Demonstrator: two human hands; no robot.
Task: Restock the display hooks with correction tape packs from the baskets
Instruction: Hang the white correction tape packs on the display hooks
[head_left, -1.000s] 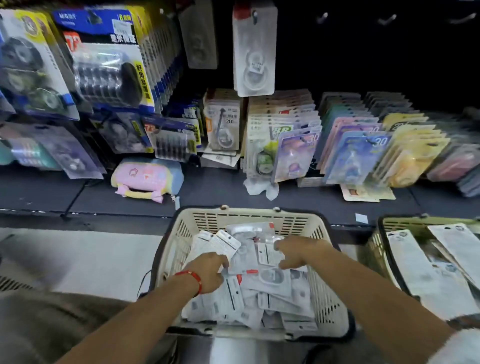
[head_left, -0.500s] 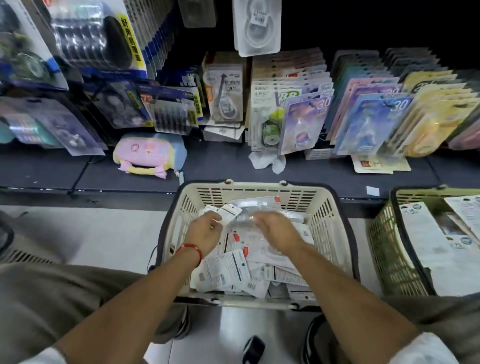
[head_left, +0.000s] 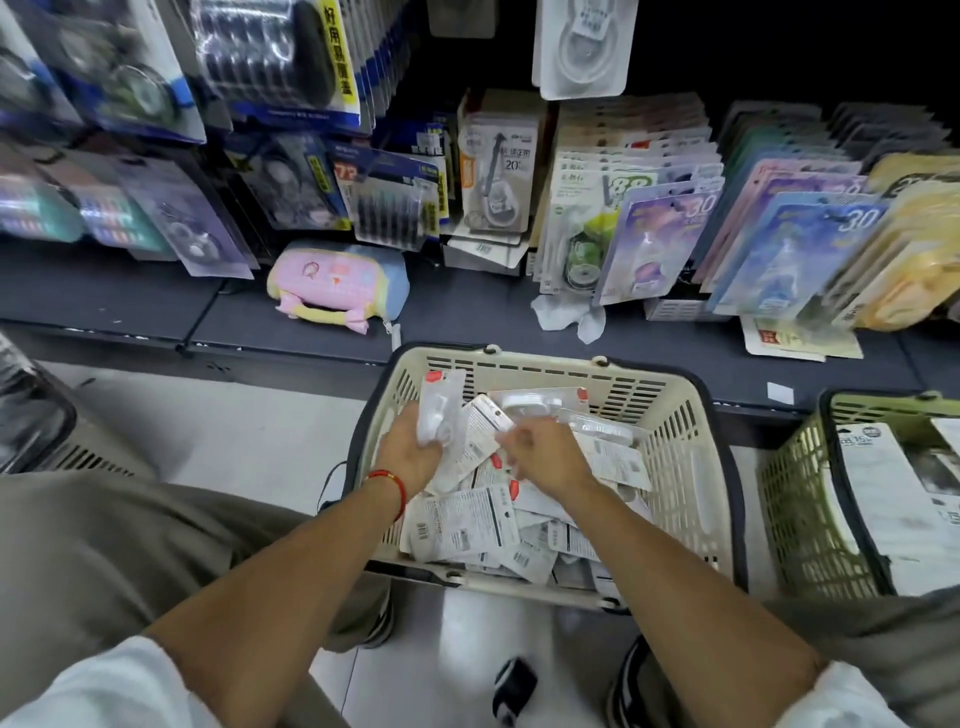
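Down in the cream basket (head_left: 670, 415), between the knees, both hands work the loose pile of packs (head_left: 467, 525). Left hand (head_left: 410, 452), with a red cord at the wrist, is clenched round a small bunch of packs (head_left: 441, 410) standing upright above the heap. Right hand (head_left: 545, 457) is curled over the pile just beside it; its fingers look pinched on a card, but I cannot tell for sure. To gather well, I would square the held packs so their hang-holes line up at the top, all faces one way, and feed each new one from the right hand into the left. A green basket (head_left: 795, 499) with larger cards stands to the right. Beyond, on the shelf (head_left: 467, 317), stocked rows lean. One white pack (head_left: 584, 47) hangs above; the hooks themselves are too dark to make out.
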